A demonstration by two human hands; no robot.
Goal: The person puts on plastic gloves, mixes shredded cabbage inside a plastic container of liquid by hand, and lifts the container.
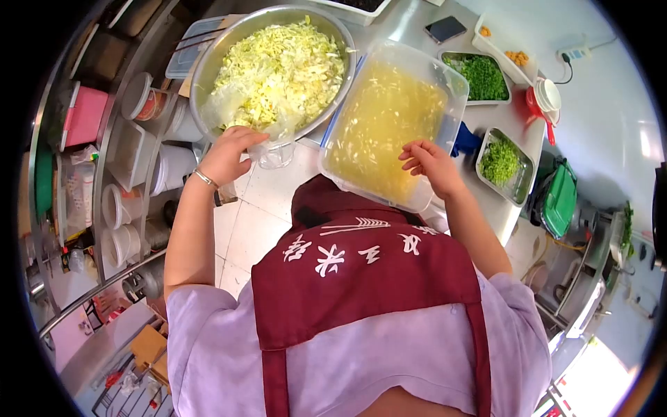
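A large metal bowl (201, 73) full of shredded cabbage (281, 66) stands at upper left. My left hand (233, 154) is at its near rim, fingers closed on a crumpled clear plastic bag (278, 131) that lies partly over the cabbage and hangs past the rim. To the right, a clear plastic tub (455, 76) holds yellowish liquid (385, 118) with pale bits floating in it. Above the tub's right side is my right hand (432, 165), its fingers loosely bent and apart, nothing visible in them.
Trays of chopped greens (483, 78) and lighter chopped greens (500, 161) sit right of the tub. A phone (445, 28), a white tray (492, 43) and a red-handled strainer or pot (535, 104) are farther back. Shelves with white buckets (172, 167) stand at left.
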